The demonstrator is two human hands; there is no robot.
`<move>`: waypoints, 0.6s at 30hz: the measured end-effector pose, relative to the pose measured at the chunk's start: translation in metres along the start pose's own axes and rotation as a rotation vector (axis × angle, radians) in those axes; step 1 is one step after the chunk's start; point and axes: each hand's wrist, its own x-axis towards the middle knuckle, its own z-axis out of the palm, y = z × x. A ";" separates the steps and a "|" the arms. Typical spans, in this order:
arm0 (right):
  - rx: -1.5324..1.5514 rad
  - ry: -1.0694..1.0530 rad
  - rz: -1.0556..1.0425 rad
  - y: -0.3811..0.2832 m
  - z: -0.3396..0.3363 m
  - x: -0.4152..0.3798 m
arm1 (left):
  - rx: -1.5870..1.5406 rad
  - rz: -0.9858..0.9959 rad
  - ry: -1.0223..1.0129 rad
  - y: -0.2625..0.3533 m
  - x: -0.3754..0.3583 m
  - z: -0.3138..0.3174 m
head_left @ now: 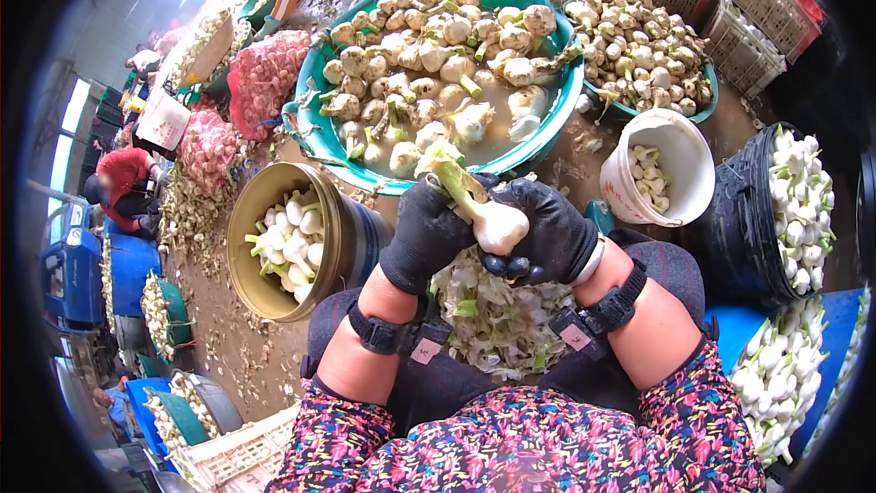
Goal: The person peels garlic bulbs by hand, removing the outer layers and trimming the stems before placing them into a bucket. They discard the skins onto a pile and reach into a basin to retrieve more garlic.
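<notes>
Both of my hands, in black gloves, are on one garlic bulb (500, 228) held above my lap. My left hand (425, 230) is closed around its green stem, which tilts up and to the left. My right hand (558, 230) has its fingers curled against the side of the pale bulb. Just beyond them stands a green tub (306, 114) of murky water with many soiled garlic bulbs in it. Below the hands, a heap of garlic peelings (493, 329) lies between my legs.
A tan bucket (239, 251) of peeled bulbs stands to the left. On the right are a white bucket (680, 141) and a black bucket (739, 219) of clean garlic. Crates (744, 46) and red net sacks (265, 82) stand farther off. A person in red (123, 178) sits at far left.
</notes>
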 end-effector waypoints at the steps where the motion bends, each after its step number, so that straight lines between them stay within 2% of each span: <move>1: 0.003 -0.029 -0.021 0.001 0.002 0.000 | -0.093 -0.176 -0.026 0.004 -0.001 -0.003; 2: 0.001 -0.029 -0.016 0.002 0.004 0.000 | -0.186 -0.351 -0.050 0.006 -0.003 -0.005; 3: 0.052 0.010 -0.044 0.004 0.006 0.001 | -0.185 -0.349 -0.046 0.001 -0.004 -0.002; 5: 0.098 0.043 -0.076 0.002 0.007 0.004 | -0.357 -0.066 0.253 -0.010 -0.005 0.004; 7: 0.039 -0.144 -0.066 0.000 0.000 0.005 | -0.414 -0.084 0.214 -0.008 -0.008 -0.003; 9: 0.103 -0.205 -0.077 0.002 0.000 0.007 | 0.147 0.110 0.031 -0.004 -0.008 -0.014; 10: 0.103 -0.116 -0.162 0.003 0.001 0.009 | 0.132 0.190 0.017 -0.003 -0.005 -0.022; 11: 0.104 -0.028 -0.247 0.003 0.001 0.009 | 0.438 0.356 -0.049 -0.007 0.000 -0.031; 12: 0.101 -0.009 -0.331 0.001 -0.002 0.009 | -0.179 0.038 0.079 -0.007 0.000 -0.025; 13: -0.029 -0.008 -0.322 -0.006 -0.011 0.011 | -0.791 -0.292 0.198 -0.003 0.001 -0.019; 14: -0.050 0.009 -0.364 -0.008 -0.012 0.011 | -1.082 -0.418 0.269 0.001 0.001 -0.018; 15: -0.072 0.024 -0.404 -0.009 -0.011 0.011 | -1.082 -0.415 0.266 0.004 0.002 -0.018; 16: -0.072 0.024 -0.405 -0.009 -0.010 0.013 | -0.732 -0.309 0.138 0.006 0.001 -0.017; 17: -0.225 0.085 -0.417 -0.009 -0.008 0.014 | -0.381 -0.203 0.014 0.008 -0.001 -0.016; 18: -0.378 0.145 -0.424 -0.007 -0.007 0.015 | -0.474 -0.137 0.134 0.007 -0.003 -0.008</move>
